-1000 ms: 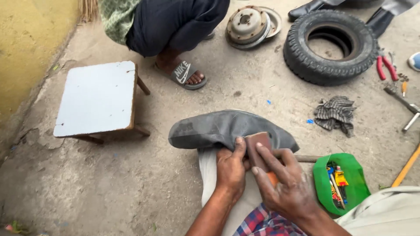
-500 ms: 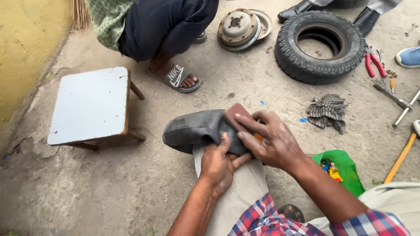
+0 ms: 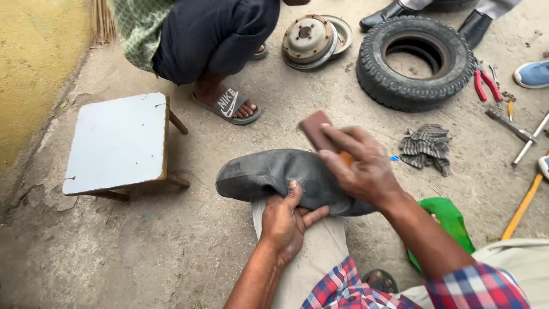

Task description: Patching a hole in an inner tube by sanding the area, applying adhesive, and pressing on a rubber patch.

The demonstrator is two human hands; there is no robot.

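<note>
I am counting two hands of my own at work, a left hand and a right hand, along with one grey inner tube and one brown sanding block. Around them I am seeing one black tyre, one metal wheel hub, one small stool with a pale top, one crumpled grey rag and one green tray. I am also making out one pair of red-handled pliers, one yellow-handled tool, one sandalled foot of another person and two dark shoes by the tyre.
</note>
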